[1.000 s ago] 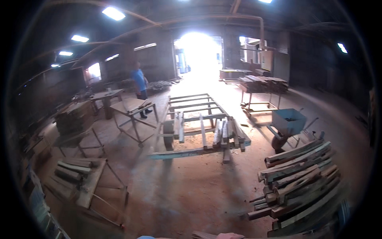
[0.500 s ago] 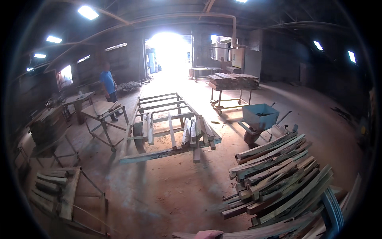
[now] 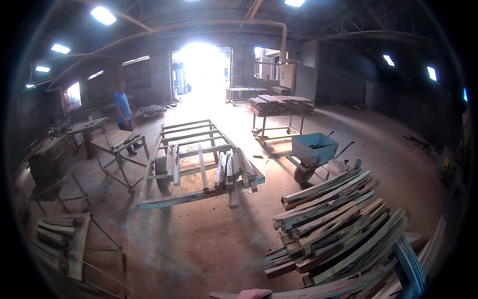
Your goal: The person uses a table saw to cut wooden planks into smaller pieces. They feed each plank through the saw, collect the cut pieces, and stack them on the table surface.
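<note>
At the bottom edge, a pinkish shape, seemingly my right hand (image 3: 255,294), lies over a long wooden plank (image 3: 323,288). Only its upper part shows, and it looks closed on the wood; the fingers' undersides are hidden. From there the plank runs rightward to the foot of a big stack of rough timber (image 3: 338,224). My left hand is out of the picture.
A blue metal frame (image 3: 154,203) bearing several timbers stands mid-floor. Beyond the stack is a blue wheelbarrow (image 3: 314,145). A loaded cart (image 3: 279,105) stands farther back. Left are a wooden stand (image 3: 79,249) and a person in blue (image 3: 122,107).
The whole view has shifted slightly, so the room's contents sit farther left and the foreground a little lower. The pinkish hand shape stays at the plank.
</note>
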Motion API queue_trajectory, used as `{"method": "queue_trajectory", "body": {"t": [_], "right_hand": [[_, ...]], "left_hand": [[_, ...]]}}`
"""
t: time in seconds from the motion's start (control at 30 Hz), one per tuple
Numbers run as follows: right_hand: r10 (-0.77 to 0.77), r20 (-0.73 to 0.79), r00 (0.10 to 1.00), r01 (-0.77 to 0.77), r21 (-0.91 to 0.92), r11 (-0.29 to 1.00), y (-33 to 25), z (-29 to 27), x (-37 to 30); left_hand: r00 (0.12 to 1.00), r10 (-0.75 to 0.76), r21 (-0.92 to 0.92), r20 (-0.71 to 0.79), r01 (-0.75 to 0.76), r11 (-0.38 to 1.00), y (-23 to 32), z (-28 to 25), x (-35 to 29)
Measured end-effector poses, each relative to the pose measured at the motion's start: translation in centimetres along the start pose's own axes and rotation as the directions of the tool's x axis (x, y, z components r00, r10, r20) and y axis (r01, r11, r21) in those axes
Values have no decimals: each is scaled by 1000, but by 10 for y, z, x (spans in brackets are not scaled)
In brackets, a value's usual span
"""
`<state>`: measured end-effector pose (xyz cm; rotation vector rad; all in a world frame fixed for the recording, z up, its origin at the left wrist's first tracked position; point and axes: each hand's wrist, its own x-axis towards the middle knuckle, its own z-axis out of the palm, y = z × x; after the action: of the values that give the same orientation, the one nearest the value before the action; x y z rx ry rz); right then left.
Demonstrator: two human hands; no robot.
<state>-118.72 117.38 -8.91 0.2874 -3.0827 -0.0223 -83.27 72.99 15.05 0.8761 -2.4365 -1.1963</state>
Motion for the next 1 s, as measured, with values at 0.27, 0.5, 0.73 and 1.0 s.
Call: {"method": "queue_trajectory", "body": {"t": [0.27,0.5,0.73,1.0], "right_hand": [[14,57,998,-15,18,1000,0,9,-5],[-181,-457,871,189,-28,982,90,124,24],[-47,-166,985,48,1,999,66,95,-13],[-5,48,999,6,-28,1000,2,6,-21]], "left_hand": [[999,9,-11,-43,-9,1000,-6,2,-2],[998,26,-56,-50,-29,998,-7,-8,-3],[998,-31,-212,-53,20,977,1,-21,-8],[957,-150,-518,-247,0,856,-13,-155,66]]}}
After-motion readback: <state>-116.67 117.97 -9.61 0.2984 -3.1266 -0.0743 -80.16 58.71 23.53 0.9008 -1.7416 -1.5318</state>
